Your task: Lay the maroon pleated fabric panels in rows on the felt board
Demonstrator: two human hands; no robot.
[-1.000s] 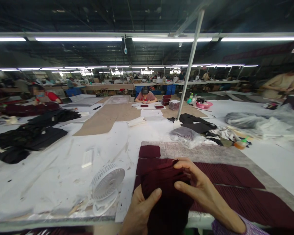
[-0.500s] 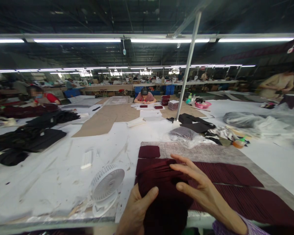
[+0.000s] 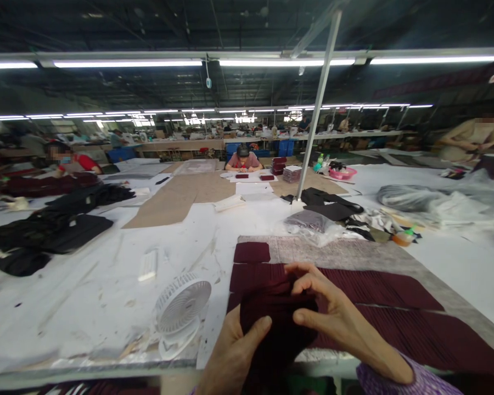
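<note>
My left hand is closed around a bundle of dark maroon fabric pieces, its thumb lying across the near face. At the bundle's right side is my right hand. Its fingers curl at the upper edge and the thumb stays apart from them, near the cloth. Whether the fingertips press on the fabric is hard to see. Behind and to the right, overlapping rows of maroon pieces lie on a mottled grey sheet. One small maroon piece lies at the far left corner of that sheet.
A white fan stands left of my hands, with a white strip-like object behind it. Dark garments lie far left. Beyond the sheet are a plastic bag and a metal post. A person works across the table.
The bundle has tilted and shifted slightly right with my left hand. My right fingers have curled in toward its upper edge; before, they were more stretched out.
</note>
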